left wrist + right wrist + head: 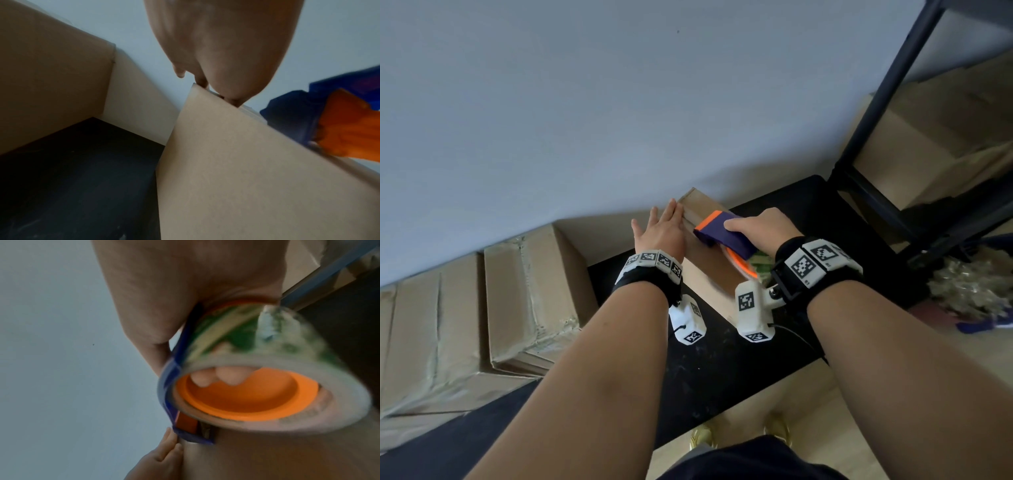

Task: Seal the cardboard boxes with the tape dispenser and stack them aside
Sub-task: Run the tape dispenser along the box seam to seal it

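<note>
A brown cardboard box (pixel 705 281) stands on a black table (pixel 709 370) near the wall. My left hand (pixel 664 229) lies flat with straight fingers against the box's far left edge; its fingertips (pixel 202 84) touch the top edge of the box (pixel 246 170). My right hand (pixel 760 226) grips a blue and orange tape dispenser (pixel 722 233) on top of the box. In the right wrist view my fingertips (pixel 226 376) curl inside the orange hub of the tape roll (pixel 257 386), and the dispenser's blue front end (pixel 193 436) rests on the box.
Taped cardboard boxes (pixel 527 291) are stacked at the left against the grey wall (pixel 585 120). A black metal shelf frame (pixel 887 137) with more cardboard stands at the right. Crumpled packing material (pixel 969 287) lies on the floor beside it.
</note>
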### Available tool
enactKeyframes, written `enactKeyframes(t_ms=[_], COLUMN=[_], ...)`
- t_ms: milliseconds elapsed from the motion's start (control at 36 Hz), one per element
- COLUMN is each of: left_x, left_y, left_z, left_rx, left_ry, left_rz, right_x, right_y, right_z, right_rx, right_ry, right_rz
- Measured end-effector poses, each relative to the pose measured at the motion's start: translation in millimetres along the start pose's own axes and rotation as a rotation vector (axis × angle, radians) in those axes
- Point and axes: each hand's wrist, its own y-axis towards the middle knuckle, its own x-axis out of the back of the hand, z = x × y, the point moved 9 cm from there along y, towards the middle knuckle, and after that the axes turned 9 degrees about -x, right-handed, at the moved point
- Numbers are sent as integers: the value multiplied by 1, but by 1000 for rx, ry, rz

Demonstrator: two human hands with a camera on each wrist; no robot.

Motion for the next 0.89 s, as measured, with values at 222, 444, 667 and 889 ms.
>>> enactKeyframes(t_ms=[222, 444, 667, 889], left_x=[-1, 3, -11, -15], left_y=[0, -5, -36, -34], left_z=[-3, -10, -47, -52], left_rx=[32, -1, -258, -255], left_ry=[24, 16, 98, 123], left_rz=[7, -23, -83, 3], right_x=[27, 25, 27, 28], right_y=[-16, -24, -27, -29], right_z=[-38, -45, -41, -39], right_rx=[-72, -80, -64, -71], right_ry=[-31, -35, -14, -21], right_rz=[22, -5, -17, -15])
